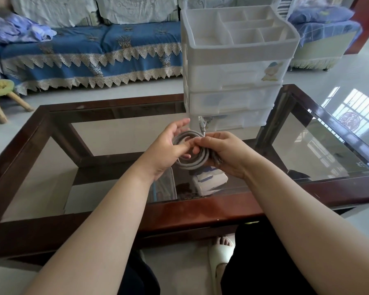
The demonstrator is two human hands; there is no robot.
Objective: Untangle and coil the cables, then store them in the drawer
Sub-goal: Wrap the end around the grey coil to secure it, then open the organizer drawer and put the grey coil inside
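Note:
A grey cable (197,161) is wound into a small round coil, held above the glass table between both hands. My left hand (168,147) holds the coil's left side with its thumb through the loop and its upper fingers spread. My right hand (224,152) grips the coil's right side, fingers curled over the strands. One plug end (201,124) sticks up from the top of the coil. Just behind the hands stands a white plastic drawer unit (234,81) with three shut drawers and a divided tray on top.
The glass-topped table has a dark wooden frame (179,207). Under the glass lie a white and blue pack (209,177) and a clear box (164,186). A blue-covered sofa (90,54) stands behind, and a small wooden stool (0,94) at the left.

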